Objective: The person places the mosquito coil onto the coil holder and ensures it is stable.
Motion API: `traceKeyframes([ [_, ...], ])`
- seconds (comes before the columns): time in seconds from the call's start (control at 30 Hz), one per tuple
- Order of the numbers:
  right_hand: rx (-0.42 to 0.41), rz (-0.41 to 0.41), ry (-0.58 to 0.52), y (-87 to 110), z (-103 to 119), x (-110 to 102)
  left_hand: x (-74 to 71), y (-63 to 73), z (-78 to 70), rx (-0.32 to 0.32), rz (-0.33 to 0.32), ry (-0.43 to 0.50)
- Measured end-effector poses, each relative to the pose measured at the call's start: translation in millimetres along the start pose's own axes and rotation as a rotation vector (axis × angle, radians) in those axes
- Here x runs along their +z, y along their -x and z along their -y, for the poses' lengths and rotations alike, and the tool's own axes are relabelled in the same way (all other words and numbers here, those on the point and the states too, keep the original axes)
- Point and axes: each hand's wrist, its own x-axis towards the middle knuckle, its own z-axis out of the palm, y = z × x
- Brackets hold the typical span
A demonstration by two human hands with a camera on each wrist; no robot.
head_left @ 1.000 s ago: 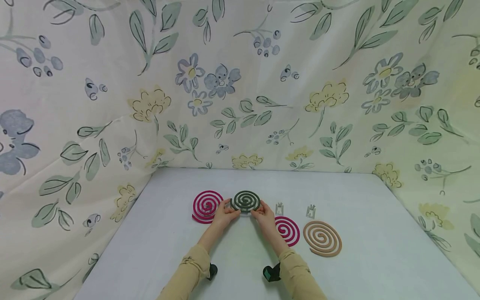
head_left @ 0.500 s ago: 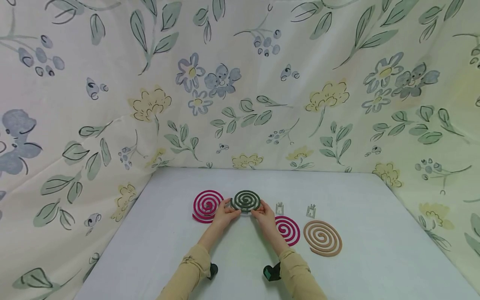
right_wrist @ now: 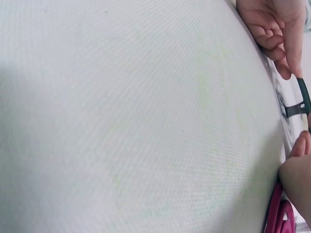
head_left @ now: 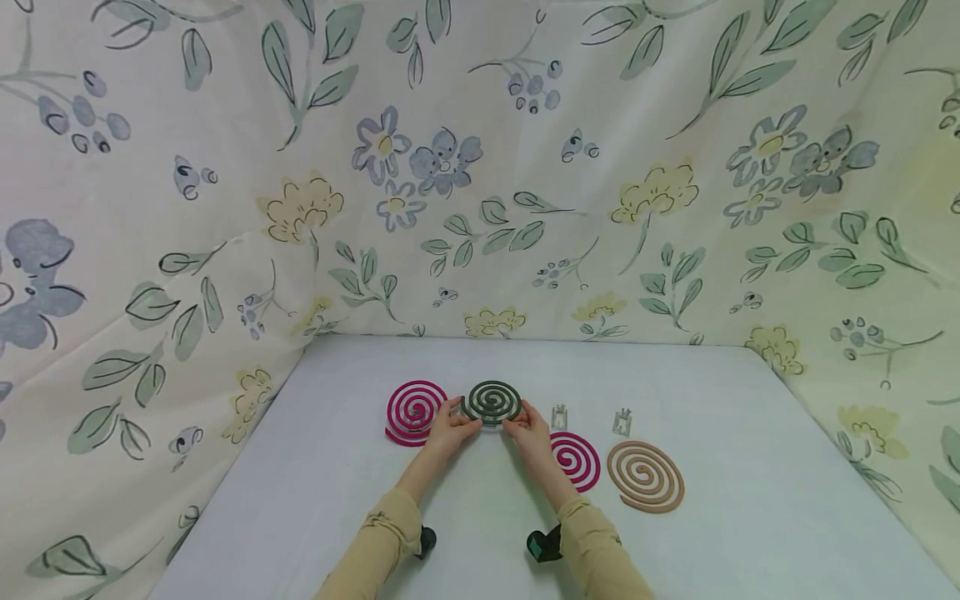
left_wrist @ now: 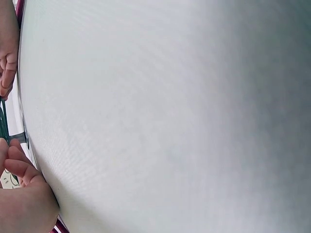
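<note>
Dark-green mosquito coil [head_left: 491,402]: unmoved from the earlier head view; between the hands, over a metal stand [right_wrist: 293,110] above the table [head_left: 487,508], which suggests careful steadying.
Left hand [head_left: 453,430]: pinches the coil's left edge.
Right hand [head_left: 529,430]: pinches its right edge, grip unchanged.
Magenta coil [head_left: 417,409]: just left of the left hand, likewise unshifted.

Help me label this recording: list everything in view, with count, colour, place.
Green mosquito coil: 1, dark green, centre
Magenta coils: 2, magenta, one left, one right
Tan coil: 1, tan, rightmost
Metal stands: 4, silver, two behind right coils, one under green, one at left magenta
Table: 1, white, below
Floral cloth: 1, cream, background
Wrist cameras: 2, black, bottom middle
Sleeves: 2, beige, bottom
Left hand, right hand: 2, bare, holding green coil
</note>
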Motion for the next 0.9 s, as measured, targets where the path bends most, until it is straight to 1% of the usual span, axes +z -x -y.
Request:
traceKeyframes([
  [0.13,-0.003,0.0,0.005,0.0,0.5,0.3,0.0,-0.1,-0.6,0.007,0.0,0.007],
  [0.57,0.009,-0.011,0.021,1.6,2.8,0.0,0.9,-4.3,2.8,-0.002,-0.004,0.019],
  [0.67,0.009,-0.015,0.018,0.9,2.3,0.2,-0.2,-0.6,-2.4,0.0,0.0,0.031],
  [0.83,0.002,-0.017,0.007,0.2,1.9,0.2,-1.7,13.1,-21.9,-0.011,0.007,0.029],
  [0.9,0.003,-0.018,0.004,0.3,2.0,0.4,-1.7,16.5,-26.4,-0.011,0.009,0.024],
])
